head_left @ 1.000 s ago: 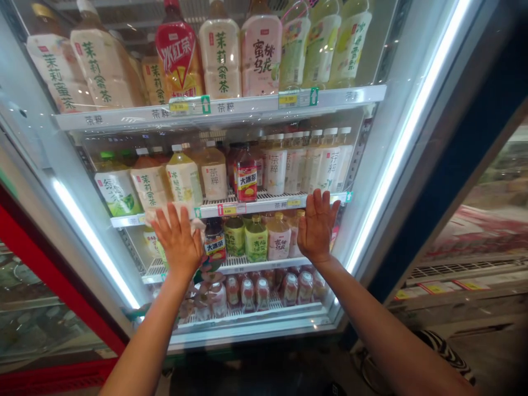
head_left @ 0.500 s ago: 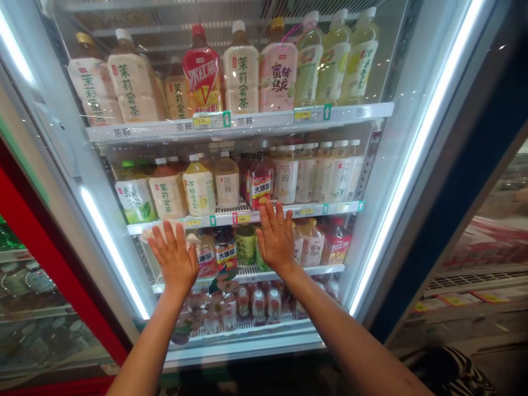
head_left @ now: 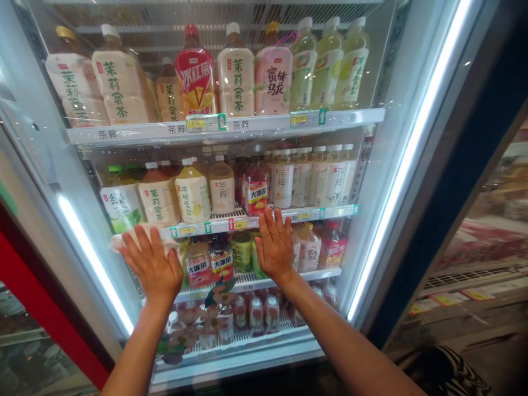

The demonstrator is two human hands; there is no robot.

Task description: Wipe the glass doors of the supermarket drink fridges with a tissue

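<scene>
I face a lit drinks fridge with a glass door [head_left: 371, 181]. My left hand [head_left: 152, 266] lies flat, fingers spread, pressing a white cloth [head_left: 124, 237] against the glass at the left, level with the second shelf edge. My right hand [head_left: 274, 244] is flat on the glass too, fingers stretched upward, in front of the small bottles on the third shelf. Behind the glass, large tea bottles [head_left: 237, 71] line the top shelf, and a red-labelled bottle [head_left: 256, 190] stands mid-shelf below.
A bright light strip [head_left: 406, 159] runs down the fridge's right frame, another [head_left: 93, 261] down the left. A red-framed fridge [head_left: 33, 308] stands to the left. A dark blue post [head_left: 462, 181] and an open chiller lie to the right.
My left hand has slid the cloth leftward across the glass. My right hand moved left from near the door's right edge to the middle a second ago and has since stayed put.
</scene>
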